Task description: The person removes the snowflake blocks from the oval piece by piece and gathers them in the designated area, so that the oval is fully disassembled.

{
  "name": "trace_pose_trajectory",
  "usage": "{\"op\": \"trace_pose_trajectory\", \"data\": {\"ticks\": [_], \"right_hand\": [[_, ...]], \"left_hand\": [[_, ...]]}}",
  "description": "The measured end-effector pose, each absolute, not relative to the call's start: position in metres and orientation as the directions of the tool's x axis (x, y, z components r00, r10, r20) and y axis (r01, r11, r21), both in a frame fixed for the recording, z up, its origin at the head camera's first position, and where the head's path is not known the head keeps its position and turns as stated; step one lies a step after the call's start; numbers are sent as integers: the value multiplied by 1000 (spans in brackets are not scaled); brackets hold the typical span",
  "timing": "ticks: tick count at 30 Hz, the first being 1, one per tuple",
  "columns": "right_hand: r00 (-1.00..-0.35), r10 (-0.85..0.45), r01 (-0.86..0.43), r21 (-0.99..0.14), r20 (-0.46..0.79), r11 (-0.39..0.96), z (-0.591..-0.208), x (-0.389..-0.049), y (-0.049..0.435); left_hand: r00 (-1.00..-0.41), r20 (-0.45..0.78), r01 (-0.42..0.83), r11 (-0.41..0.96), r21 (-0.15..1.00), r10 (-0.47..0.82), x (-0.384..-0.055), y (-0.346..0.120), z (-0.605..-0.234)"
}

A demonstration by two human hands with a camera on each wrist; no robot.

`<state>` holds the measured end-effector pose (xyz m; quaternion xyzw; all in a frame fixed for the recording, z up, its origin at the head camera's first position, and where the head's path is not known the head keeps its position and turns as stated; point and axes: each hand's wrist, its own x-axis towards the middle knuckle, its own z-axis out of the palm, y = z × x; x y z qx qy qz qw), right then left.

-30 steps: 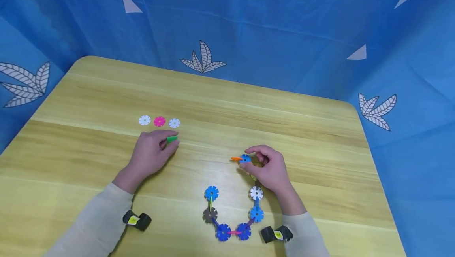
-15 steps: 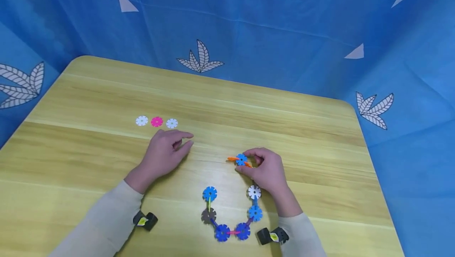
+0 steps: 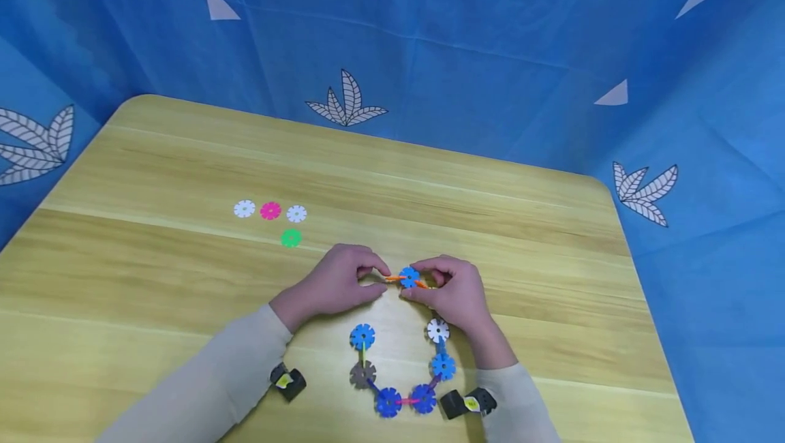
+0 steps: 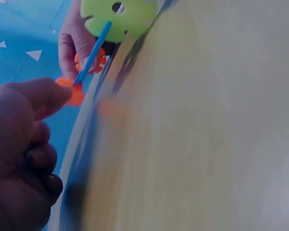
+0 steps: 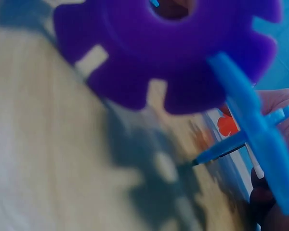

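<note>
My left hand (image 3: 337,279) pinches the edge of an orange notched disc (image 3: 394,278) between thumb and forefinger. That disc is slotted into a blue notched disc (image 3: 409,277), which stands between both hands. Thumb and forefinger of my right hand (image 3: 456,293) grip a second orange disc (image 4: 100,65) on the blue one's other side. From there a chain of interlocked discs curves round: a white disc (image 3: 438,330), blue discs, a grey-brown disc (image 3: 363,375) and a blue end disc (image 3: 362,336). Close up in the left wrist view is a yellow-green disc (image 4: 120,19); the right wrist view shows a purple one (image 5: 168,62).
Two white discs, a pink disc (image 3: 270,210) and a green disc (image 3: 291,238) lie loose on the wooden table (image 3: 153,157), left of the hands. Blue patterned cloth (image 3: 429,54) hangs behind the table. Black cameras (image 3: 288,383) are strapped to both wrists.
My left hand has let go of the green disc, which now lies flat, and has moved right to the orange disc. My right hand has shifted slightly left with the blue and orange discs.
</note>
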<state>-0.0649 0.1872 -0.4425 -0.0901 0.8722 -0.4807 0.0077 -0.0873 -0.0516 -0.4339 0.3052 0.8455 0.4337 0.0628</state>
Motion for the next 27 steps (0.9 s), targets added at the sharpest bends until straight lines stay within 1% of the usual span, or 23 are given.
{"op": "trace_pose_trajectory", "data": {"ticks": [4, 10, 13, 16, 21, 27], "right_hand": [[-983, -165, -153, -849, 78, 507, -444, -65, 187], [-977, -194, -179, -853, 93, 491, -445, -64, 186], [-973, -206, -192, -856, 102, 481, -446, -65, 186], [-967, -226, -215, -859, 120, 464, -448, -65, 187], [-950, -264, -268, -866, 165, 422, -451, -65, 191], [-942, -276, -292, -870, 190, 397, -446, -63, 189]], "left_hand": [[-819, 176, 437, 394, 808, 546, -87, -43, -439], [-845, 216, 421, 360, 833, 489, -83, -35, -443], [-855, 213, 404, 351, 844, 473, -82, -34, -444], [-857, 193, 384, 343, 857, 477, -81, -34, -445], [-839, 181, 398, 351, 848, 513, -80, -36, -448], [-838, 186, 417, 380, 826, 513, -78, -38, -449]]}}
